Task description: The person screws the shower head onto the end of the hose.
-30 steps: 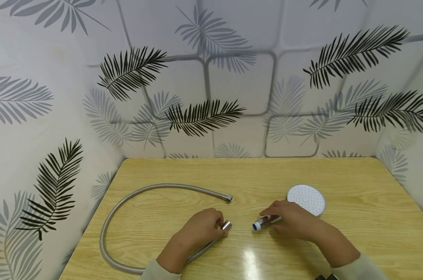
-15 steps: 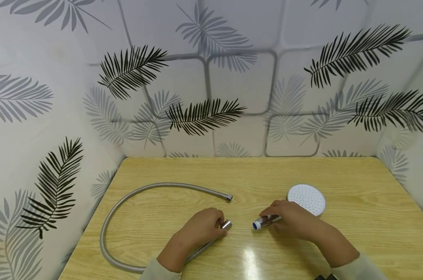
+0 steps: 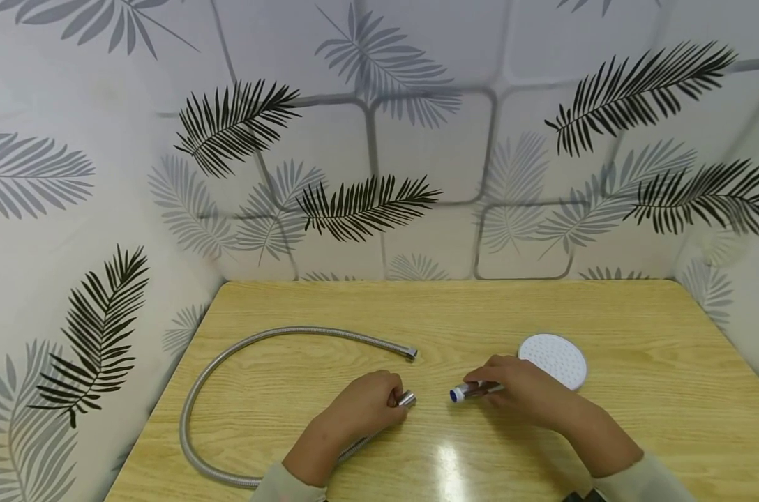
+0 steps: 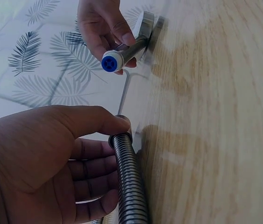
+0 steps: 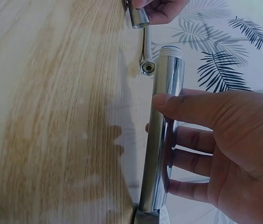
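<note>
Slightly shifted since a second ago is the threaded end [image 3: 457,394] of the shower head [image 3: 553,361]; the right hand [image 3: 527,392] grips its handle [image 5: 157,149]. The left hand [image 3: 370,401] pinches a fitting [image 3: 407,399] of the metal hose [image 3: 187,418], near that end but apart. Outward, the hose loops toward the bench's left edge [image 3: 166,390], its other fitting [image 3: 411,354] lying nearer the back edge [image 3: 379,283].

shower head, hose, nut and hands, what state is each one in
Shower head, spray face up, threaded end unconnected
Hose, bent in a curve
Hose's far nut, mouth open, unattached
Left hand, pinching hose's sleeve fitting
Right hand, gripping shower head's handle
</note>
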`<state>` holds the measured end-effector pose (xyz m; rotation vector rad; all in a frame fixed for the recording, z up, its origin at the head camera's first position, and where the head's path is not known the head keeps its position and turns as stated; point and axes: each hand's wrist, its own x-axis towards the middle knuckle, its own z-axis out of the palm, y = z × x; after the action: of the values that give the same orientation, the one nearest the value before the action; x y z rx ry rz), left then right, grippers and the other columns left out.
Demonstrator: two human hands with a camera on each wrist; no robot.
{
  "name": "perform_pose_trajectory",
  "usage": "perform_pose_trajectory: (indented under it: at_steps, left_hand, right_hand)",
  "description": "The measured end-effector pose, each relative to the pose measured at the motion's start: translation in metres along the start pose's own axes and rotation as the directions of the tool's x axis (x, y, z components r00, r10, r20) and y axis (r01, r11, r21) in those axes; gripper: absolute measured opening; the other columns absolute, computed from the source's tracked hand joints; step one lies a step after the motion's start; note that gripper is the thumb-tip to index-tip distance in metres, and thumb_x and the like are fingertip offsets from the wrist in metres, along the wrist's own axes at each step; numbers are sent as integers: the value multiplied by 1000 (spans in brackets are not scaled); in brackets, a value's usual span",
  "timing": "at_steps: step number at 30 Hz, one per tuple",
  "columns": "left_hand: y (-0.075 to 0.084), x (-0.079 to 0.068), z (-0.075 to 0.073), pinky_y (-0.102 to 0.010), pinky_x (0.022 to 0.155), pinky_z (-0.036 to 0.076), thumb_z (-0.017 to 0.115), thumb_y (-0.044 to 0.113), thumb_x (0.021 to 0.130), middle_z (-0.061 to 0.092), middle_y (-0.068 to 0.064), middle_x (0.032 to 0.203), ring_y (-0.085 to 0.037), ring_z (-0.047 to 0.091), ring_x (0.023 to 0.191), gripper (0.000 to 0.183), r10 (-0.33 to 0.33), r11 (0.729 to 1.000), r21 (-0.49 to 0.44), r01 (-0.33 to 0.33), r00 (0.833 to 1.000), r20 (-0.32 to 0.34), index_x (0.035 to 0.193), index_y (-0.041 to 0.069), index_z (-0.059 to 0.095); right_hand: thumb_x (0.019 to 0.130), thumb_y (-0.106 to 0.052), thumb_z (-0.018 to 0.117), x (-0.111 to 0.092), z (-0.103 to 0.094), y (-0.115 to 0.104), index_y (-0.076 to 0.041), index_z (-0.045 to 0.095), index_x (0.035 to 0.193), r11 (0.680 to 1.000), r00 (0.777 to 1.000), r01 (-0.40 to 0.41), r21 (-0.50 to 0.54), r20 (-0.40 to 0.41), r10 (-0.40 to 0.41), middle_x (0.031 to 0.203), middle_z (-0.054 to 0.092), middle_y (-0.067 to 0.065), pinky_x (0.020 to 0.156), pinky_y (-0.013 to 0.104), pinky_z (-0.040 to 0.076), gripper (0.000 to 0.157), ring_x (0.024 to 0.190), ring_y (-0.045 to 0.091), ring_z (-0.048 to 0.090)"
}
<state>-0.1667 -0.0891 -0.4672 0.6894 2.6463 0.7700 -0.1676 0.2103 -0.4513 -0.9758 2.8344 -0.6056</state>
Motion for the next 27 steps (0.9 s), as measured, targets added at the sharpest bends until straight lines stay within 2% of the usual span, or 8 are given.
perform_pose_trajectory:
  at_steps: [11,20,27]
  left_hand:
    - [0,1,-2,-19,54,40,65,20,94,54,7,73,-4,46,59,9,10,998,-55,-11,1000,-2,96,12,63]
    - [1,2,-3,-19,56,44,64,22,95,59,6,80,-5,50,61,18,0,995,-101,-1,1000,-6,108,10,61]
    - [1,1,-4,-19,55,42,63,22,97,59,5,79,-5,49,60,15,-14,985,-172,15,1000,9,107,10,59]
  right_hand:
    - [91,-13,75,0,-3,-2,-14,71,126,1000,1000,13,10,5,-14,100,68,-3,70,26,49,35,86,8,59]
    - [91,-18,75,-2,-3,-1,-15,70,129,999,999,36,5,-28,-36,99,64,-3,68,23,46,38,83,7,54]
    - [92,-16,74,0,-4,-2,-13,69,128,999,999,45,-11,-31,-45,103,69,0,71,28,50,36,88,12,61]
